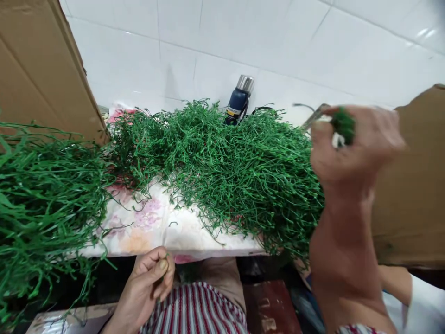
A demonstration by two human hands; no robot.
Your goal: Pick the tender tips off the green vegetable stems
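My left hand [153,276] is at the near edge of the cloth-covered table, thumb and fingers pinched together. A tiny green bit shows at its fingertips. Raised at the right, my right hand [358,144] is closed around a small bunch of green stems [344,124], with something white at its lower end; motion blurs this hand. Below and left of it lies a large heap of thin green stems [257,171] with small tips, spread along the table. Another heap of green stems [52,195] fills the left side and hangs over the edge.
A dark blue flask [238,102] with a steel cap stands behind the heap, by the white tiled wall [208,41]. Cardboard rises at the left [38,60] and right [410,185]. Another person's arm [394,283] shows at lower right. The floral tablecloth [181,232] has one loose stem piece.
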